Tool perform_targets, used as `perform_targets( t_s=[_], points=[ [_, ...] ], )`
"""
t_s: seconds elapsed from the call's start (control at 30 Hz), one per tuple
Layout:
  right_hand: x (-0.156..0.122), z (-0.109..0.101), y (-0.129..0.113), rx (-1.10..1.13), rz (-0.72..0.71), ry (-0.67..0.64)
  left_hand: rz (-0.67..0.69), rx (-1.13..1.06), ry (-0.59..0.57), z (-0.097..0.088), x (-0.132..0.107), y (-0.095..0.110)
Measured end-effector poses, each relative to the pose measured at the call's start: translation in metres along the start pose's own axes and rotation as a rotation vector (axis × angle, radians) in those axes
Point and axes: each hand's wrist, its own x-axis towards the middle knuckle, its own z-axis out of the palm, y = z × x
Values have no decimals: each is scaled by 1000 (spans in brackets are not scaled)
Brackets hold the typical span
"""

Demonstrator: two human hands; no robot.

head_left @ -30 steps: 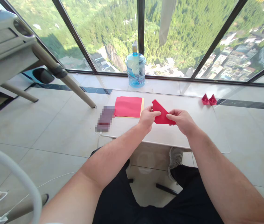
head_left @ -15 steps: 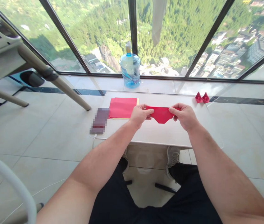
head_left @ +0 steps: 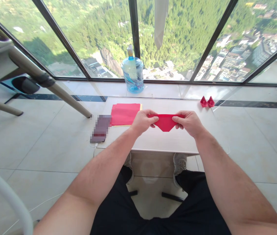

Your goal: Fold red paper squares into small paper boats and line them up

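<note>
A folded piece of red paper (head_left: 166, 122) is held up over the low white table, its top edge straight and its bottom narrowing to a short flat edge. My left hand (head_left: 143, 121) pinches its left end between thumb and fingers. The right end is gripped the same way by my right hand (head_left: 189, 122). Just left of my left hand lies a stack of red paper sheets (head_left: 125, 114), with a yellowish edge showing beneath. Two small folded red paper pieces (head_left: 207, 101) with pointed tops stand together at the table's far right corner.
The white table (head_left: 119, 140) stands before my knees. A blurred-out dark flat object (head_left: 100, 128) with a white cable lies at its left edge. Behind the table, a blue water jug (head_left: 132, 75) stands by the window. A metal-legged frame (head_left: 55, 89) is at the left.
The whole view has shifted slightly, so things sit a little further left. Both hands keep hold of the red paper, and my right hand's fingers reach slightly further in along it.
</note>
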Motion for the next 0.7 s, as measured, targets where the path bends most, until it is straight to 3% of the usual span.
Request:
perform_targets(
  t_s=[0.43, 0.7],
  points=[
    [0, -5, 8, 235, -44, -39, -81, -187, -80, -9, -1, 6],
    [-2, -5, 5, 309, -42, -91, -103, -227, -59, -9, -2, 7]
  ],
)
